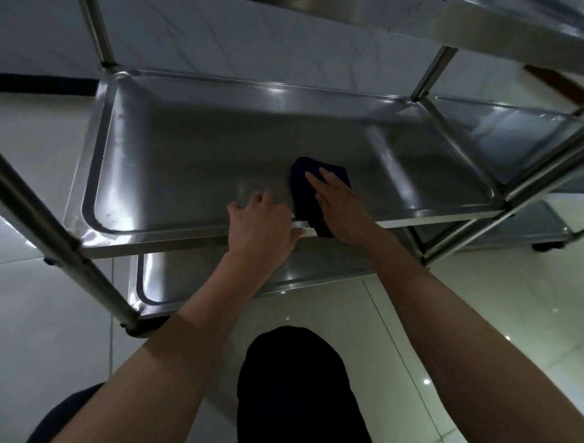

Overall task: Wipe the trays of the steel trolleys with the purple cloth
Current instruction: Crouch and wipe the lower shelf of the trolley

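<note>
Your right hand (338,203) lies flat on the purple cloth (310,195), fingers straight and spread, pressing it down rather than gripping it; that flat palm keeps the most fabric against the steel. The cloth sits on the middle tray (193,150) near its front edge, right of centre, with one corner hanging over the front lip. Your left hand (262,223) rests on that same front lip just beside the cloth, fingers loosely bent over the rim and the thumb along the edge. It seems to steady the trolley so it does not roll under the wiping pressure, though whether it truly grips the rim you cannot tell from here. Upright steel posts (33,210) frame the tray. A lower tray (167,276) shows beneath your forearms, and a second trolley (508,137) stands just beside on the right, over a pale tiled floor (44,344).
</note>
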A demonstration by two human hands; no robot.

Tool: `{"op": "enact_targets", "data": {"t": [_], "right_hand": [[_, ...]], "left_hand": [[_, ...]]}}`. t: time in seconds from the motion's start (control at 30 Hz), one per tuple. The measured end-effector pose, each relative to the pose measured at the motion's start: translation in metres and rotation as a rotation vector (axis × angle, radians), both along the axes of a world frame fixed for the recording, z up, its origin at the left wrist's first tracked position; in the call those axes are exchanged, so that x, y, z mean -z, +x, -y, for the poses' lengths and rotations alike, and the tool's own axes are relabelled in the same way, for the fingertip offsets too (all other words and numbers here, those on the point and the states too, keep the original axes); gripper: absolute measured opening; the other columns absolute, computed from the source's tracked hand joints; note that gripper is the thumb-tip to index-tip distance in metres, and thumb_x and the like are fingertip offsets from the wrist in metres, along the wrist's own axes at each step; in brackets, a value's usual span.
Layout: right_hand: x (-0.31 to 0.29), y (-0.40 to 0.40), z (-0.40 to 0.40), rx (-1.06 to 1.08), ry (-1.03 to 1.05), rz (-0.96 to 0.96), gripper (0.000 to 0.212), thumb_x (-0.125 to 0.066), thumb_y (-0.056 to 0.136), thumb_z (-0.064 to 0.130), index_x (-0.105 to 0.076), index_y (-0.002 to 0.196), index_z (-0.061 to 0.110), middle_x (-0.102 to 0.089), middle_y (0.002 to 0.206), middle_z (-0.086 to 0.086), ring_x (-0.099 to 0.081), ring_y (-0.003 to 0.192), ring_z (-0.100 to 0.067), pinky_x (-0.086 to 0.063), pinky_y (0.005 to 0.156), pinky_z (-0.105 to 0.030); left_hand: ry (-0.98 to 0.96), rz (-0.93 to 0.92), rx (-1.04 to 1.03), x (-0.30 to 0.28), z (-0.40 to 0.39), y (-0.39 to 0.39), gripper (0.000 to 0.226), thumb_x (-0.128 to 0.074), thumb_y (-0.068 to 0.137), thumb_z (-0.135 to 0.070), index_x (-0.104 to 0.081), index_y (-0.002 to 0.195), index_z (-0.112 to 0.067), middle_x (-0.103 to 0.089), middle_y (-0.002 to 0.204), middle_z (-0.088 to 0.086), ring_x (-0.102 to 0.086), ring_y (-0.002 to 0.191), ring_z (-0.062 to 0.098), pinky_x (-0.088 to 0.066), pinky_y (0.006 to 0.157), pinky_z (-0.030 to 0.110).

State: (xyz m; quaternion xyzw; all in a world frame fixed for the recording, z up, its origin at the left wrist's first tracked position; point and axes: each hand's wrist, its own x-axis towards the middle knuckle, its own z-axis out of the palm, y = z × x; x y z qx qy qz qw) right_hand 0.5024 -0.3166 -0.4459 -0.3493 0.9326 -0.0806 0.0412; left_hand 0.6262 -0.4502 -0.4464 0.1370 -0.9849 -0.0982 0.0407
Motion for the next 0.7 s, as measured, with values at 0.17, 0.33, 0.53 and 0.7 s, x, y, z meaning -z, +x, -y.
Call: {"op": "enact_targets", "data": {"t": [0.17,0.33,0.53,0.7], "right_hand": [[0.0,0.017,0.021,0.038,-0.033,0.019,0.05,-0.03,0.108,0.017,-0.023,0.157,0.023,-0.015,0.165,-0.009,-0.014,0.152,-0.025,-0.021,0.121,-0.043],[0.001,0.029,0.028,0.051,-0.051,0.005,0.049,-0.03,0.108,0.018,-0.027,0.156,0.022,-0.019,0.164,-0.008,-0.018,0.151,-0.024,-0.022,0.12,-0.039],[0.0,0.04,0.035,0.124,-0.124,0.114,0.055,-0.031,0.106,0.046,-0.027,0.156,0.026,-0.013,0.166,-0.002,-0.01,0.152,-0.019,-0.012,0.123,-0.039],[-0.004,0.031,0.03,0.027,-0.06,0.137,0.059,-0.031,0.107,0.042,-0.016,0.159,0.019,-0.007,0.167,-0.005,-0.006,0.153,-0.021,-0.01,0.123,-0.038]], "left_hand": [[0.028,-0.042,0.009,0.004,0.012,0.007,0.047,-0.054,0.093,-0.061,-0.067,0.116,-0.023,-0.055,0.126,0.002,-0.05,0.123,0.024,-0.041,0.095,0.049],[0.037,-0.068,0.019,0.008,0.021,0.018,0.042,-0.056,0.094,-0.055,-0.067,0.118,-0.023,-0.053,0.13,0.003,-0.047,0.127,0.024,-0.038,0.103,0.052],[0.052,-0.063,0.051,0.011,0.029,0.033,0.046,-0.048,0.095,-0.053,-0.06,0.13,-0.027,-0.05,0.137,0.001,-0.04,0.135,0.021,-0.032,0.11,0.052],[0.046,-0.075,0.039,0.014,0.027,0.038,0.05,-0.042,0.092,-0.053,-0.056,0.134,-0.028,-0.051,0.138,-0.003,-0.037,0.138,0.019,-0.03,0.113,0.051]]}}
